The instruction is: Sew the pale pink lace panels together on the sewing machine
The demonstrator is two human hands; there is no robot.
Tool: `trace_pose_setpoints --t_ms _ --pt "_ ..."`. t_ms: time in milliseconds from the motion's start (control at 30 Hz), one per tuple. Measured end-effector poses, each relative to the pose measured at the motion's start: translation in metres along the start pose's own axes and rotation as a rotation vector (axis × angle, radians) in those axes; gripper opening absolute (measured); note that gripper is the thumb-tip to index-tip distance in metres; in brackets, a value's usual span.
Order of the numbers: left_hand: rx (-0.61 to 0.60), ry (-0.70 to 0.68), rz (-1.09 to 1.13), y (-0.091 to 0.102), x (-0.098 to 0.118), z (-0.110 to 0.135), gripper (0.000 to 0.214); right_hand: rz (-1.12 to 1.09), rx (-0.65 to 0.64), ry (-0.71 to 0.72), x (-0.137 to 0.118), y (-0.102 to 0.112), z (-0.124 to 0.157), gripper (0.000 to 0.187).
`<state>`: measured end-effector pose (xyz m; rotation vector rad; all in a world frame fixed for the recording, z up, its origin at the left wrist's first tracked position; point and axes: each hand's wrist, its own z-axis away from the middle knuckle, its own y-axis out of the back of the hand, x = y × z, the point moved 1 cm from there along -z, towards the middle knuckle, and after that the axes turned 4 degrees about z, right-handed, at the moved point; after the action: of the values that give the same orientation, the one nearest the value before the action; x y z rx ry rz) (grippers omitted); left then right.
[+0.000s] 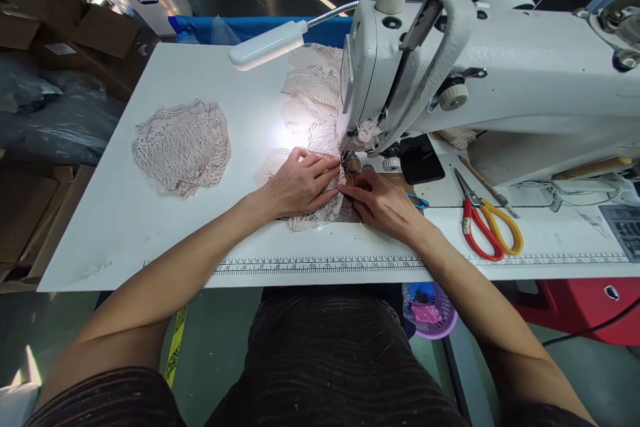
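"One lace pile [181,147] lies left on the white table [115,227]. Next?"
"One left hand [305,181], open, fingers laid over the lace piece [314,219]."
"And rightward?"
"One right hand [384,203], fingers bent at that piece's edge; grip cannot be told. One sewing machine [530,73]. One pair of scissors [487,223]."

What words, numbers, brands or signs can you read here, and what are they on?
"8", "10", "12": on the ruler strip along the table's front edge; its other figures are small and less sure.
Too blurred to read: the black print on the yellow tape on the floor.
Too small to read: the dark printed label at the table's right end.
I can read no brand name.
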<state>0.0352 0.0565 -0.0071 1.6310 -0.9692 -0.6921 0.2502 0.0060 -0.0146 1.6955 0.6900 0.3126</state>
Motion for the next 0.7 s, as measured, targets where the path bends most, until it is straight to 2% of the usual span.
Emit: trace_pose_setpoints --t_ms 700 --pt "0.031 0.019 0.051 0.0006 0.0016 0.0014 0.040 -0.043 0.000 -0.060 -0.0031 0.0005 -0.0001 0.037"
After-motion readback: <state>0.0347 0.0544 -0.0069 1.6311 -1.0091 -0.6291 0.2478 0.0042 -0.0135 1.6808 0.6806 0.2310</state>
